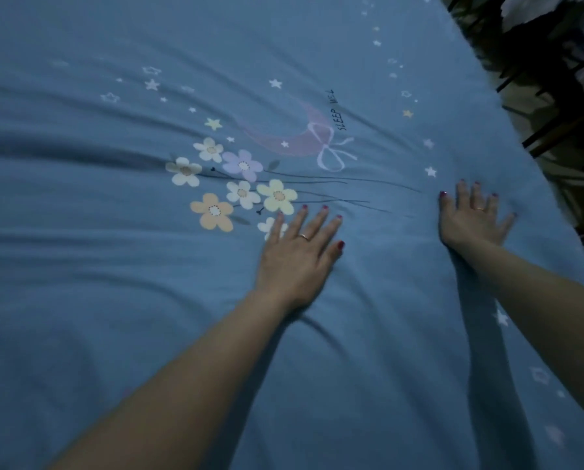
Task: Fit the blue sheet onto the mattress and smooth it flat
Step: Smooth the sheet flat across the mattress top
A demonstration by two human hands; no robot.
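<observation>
The blue sheet [114,300], printed with flowers, stars and a pink moon, covers the whole mattress. Long wrinkles run across it from the left edge toward the flower print. My left hand [300,252] lies flat on the sheet just below the flowers, fingers straight and spread. My right hand [470,222] presses flat on the sheet further right, fingers spread, close to the bed's right edge. Neither hand holds any cloth. The mattress itself is hidden under the sheet.
The bed's right edge [507,106] runs diagonally from the top to the right side. Beyond it lies dark clutter with thin rods and pale shapes [555,45], too dim to identify.
</observation>
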